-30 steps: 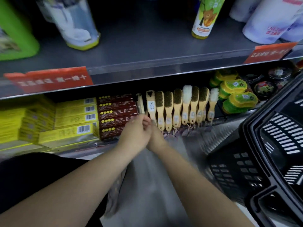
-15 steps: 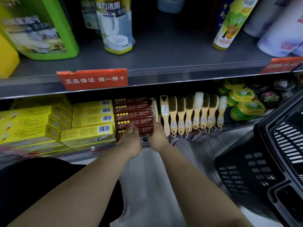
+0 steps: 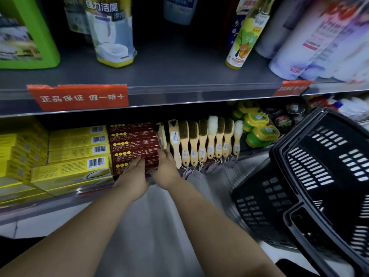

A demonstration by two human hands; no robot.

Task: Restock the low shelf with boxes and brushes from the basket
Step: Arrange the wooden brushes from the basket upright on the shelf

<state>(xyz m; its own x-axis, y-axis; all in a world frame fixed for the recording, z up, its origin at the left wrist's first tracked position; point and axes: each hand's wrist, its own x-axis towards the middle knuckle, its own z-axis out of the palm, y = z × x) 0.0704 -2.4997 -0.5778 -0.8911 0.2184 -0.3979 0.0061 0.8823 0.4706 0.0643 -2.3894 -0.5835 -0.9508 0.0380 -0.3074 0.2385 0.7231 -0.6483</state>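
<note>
Moved: left hand (image 3: 132, 175), right hand (image 3: 166, 170) onto red boxes (image 3: 133, 143) | brushes (image 3: 203, 140) adjacent

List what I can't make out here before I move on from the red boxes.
- Head view: bottom red box, mostly covered by the left hand and right hand.
- Head view: basket interior, dark and cut by the right edge; remaining stock unseen.
- Head view: brush labels, too small to read.

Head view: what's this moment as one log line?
stack of dark red cardboard boxes: on low grey metal shelf | left hand: flat on its front | right hand: at its right end | black plastic basket: right
</note>
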